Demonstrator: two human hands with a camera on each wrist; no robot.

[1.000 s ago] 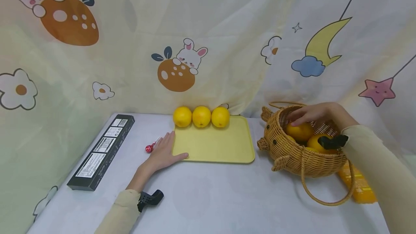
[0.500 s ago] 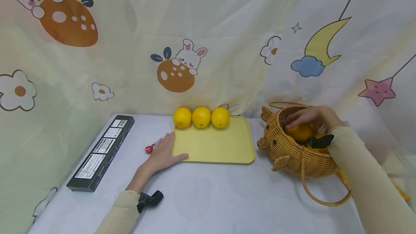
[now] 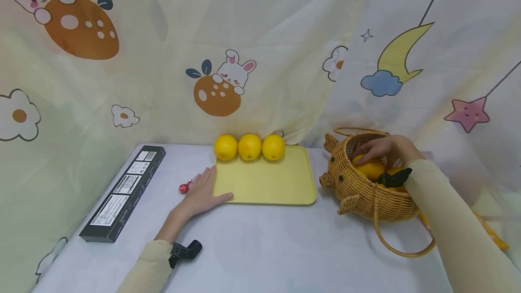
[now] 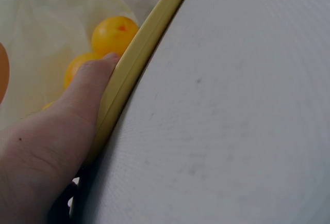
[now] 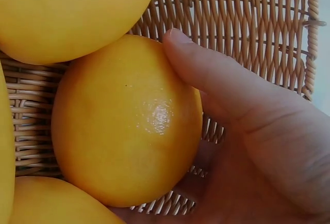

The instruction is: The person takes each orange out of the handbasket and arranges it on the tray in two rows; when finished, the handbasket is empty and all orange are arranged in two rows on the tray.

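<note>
Closest to me, the left hand [image 3: 202,195] rests with fingers straight at the near left corner of the yellow tray [image 3: 264,182], gripping nothing. Slightly beyond, inside the wicker pig basket [image 3: 368,198], the right hand [image 3: 384,146] curls round an orange [image 5: 126,126]. Three oranges [image 3: 249,147] sit at the tray's far edge, before the printed curtain [image 3: 285,35].

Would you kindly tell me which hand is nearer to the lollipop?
Left: the left hand rests beside the lollipop; the right hand is across the tray, in the wicker basket.
</note>
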